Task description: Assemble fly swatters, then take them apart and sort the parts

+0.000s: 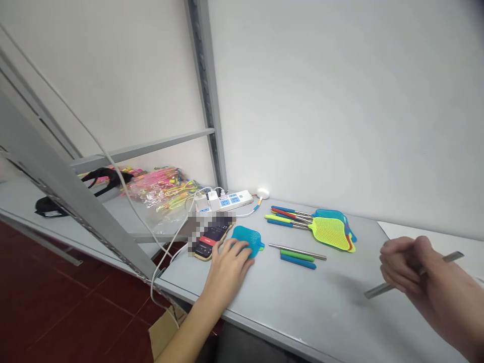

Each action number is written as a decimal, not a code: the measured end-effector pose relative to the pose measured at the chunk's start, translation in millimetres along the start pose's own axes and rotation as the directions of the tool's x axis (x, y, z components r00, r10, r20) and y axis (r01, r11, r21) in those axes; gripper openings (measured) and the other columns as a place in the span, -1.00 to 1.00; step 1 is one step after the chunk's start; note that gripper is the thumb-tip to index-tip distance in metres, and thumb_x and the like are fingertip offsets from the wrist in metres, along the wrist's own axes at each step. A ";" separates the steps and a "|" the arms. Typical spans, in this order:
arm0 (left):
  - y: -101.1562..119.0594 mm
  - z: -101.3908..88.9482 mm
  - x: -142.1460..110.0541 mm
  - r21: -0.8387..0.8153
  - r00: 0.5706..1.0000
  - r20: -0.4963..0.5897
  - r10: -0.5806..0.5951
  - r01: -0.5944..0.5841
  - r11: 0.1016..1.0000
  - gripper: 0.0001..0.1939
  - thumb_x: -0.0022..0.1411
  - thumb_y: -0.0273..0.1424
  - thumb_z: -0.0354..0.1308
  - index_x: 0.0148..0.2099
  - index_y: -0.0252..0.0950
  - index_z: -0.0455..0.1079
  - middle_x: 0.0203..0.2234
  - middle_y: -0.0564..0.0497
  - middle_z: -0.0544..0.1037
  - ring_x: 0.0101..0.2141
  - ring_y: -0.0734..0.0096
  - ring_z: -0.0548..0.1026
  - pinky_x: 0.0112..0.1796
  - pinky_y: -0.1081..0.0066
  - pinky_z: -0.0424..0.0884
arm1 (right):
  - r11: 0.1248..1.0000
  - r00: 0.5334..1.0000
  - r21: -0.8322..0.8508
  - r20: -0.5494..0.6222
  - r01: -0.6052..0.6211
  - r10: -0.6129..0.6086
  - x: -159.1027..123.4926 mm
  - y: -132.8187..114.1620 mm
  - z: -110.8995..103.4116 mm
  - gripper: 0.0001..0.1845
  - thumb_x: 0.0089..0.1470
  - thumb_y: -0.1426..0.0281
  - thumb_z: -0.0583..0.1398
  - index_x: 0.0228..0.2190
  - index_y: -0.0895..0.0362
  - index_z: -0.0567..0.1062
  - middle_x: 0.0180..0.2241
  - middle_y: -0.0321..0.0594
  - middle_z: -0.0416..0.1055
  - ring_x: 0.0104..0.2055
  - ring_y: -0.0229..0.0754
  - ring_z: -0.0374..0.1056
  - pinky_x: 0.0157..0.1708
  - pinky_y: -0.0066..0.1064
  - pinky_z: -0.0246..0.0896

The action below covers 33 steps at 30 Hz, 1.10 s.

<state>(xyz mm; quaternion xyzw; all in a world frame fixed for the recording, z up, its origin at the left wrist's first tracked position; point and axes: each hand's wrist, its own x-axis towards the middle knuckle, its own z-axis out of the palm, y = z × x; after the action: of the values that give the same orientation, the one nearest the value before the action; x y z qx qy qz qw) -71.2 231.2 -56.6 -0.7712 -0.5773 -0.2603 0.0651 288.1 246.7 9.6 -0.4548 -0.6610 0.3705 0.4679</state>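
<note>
My left hand [231, 262] lies with its fingers stretched over the near edge of a blue fly swatter head [247, 236]; a bit of green shows beneath that head. Closed around a metal tube [379, 290], my right hand [416, 262] is raised above the right side of the table. Both ends of the tube stick out from the fist. Between the hands lie a thin metal rod [298, 251], a green handle [297, 255] and a blue handle [298, 261], side by side. Behind them is a pile of fly swatters [329, 233] with blue, red and yellow handles.
A phone [212, 236], partly pixelated, lies left of my left hand. Behind it sits a power strip [232, 200] with plugs and white cables. A grey metal shelf post [94, 201] rises at left, with bagged colourful items [162, 186] beyond. White sheet [401, 231] lies at right.
</note>
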 end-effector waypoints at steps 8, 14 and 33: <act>142.6 -22.1 16.4 -0.449 0.955 0.140 0.263 -0.175 0.876 -0.62 0.37 -0.18 0.00 0.13 -0.23 0.24 -0.06 -0.07 0.51 -0.10 0.18 0.42 -0.12 0.24 0.30 | 0.509 0.903 0.860 -0.249 0.040 0.350 -17.3 -48.1 39.5 -0.56 0.22 0.07 0.08 -0.55 0.10 0.31 -0.65 -0.48 -0.23 -0.64 -0.36 -0.37 -0.73 -0.46 -0.33; 198.7 -18.6 13.6 -0.312 0.952 0.234 0.198 -0.120 0.943 -0.73 0.44 -0.31 -0.19 -0.34 -0.20 0.19 -0.48 0.03 0.47 -0.50 0.27 0.36 -0.49 0.35 0.05 | 0.429 0.884 0.888 -0.329 0.169 0.332 -34.5 -64.8 45.7 -0.55 0.22 0.06 0.10 -0.56 0.09 0.30 -0.70 -0.51 -0.25 -0.67 -0.38 -0.42 -0.74 -0.48 -0.39; 128.2 -53.2 -31.2 -0.748 0.945 0.016 -0.326 0.228 0.624 -0.79 0.19 -0.21 0.24 -0.20 -0.21 0.43 -0.39 0.07 0.48 -0.43 0.45 0.40 -0.36 0.47 0.32 | 0.820 0.977 0.547 -0.010 -0.172 0.212 -95.1 -27.3 74.9 -0.69 0.22 0.18 0.14 -0.08 0.05 0.49 -0.14 -0.18 0.44 -0.13 -0.10 0.45 -0.14 -0.20 0.39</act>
<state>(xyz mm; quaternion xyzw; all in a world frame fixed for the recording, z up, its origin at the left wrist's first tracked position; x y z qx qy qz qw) 23.7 141.4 -0.3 -0.6151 -0.5283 -0.5247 -0.2593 223.6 143.2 -13.7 -0.3806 -0.4629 0.5712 0.5608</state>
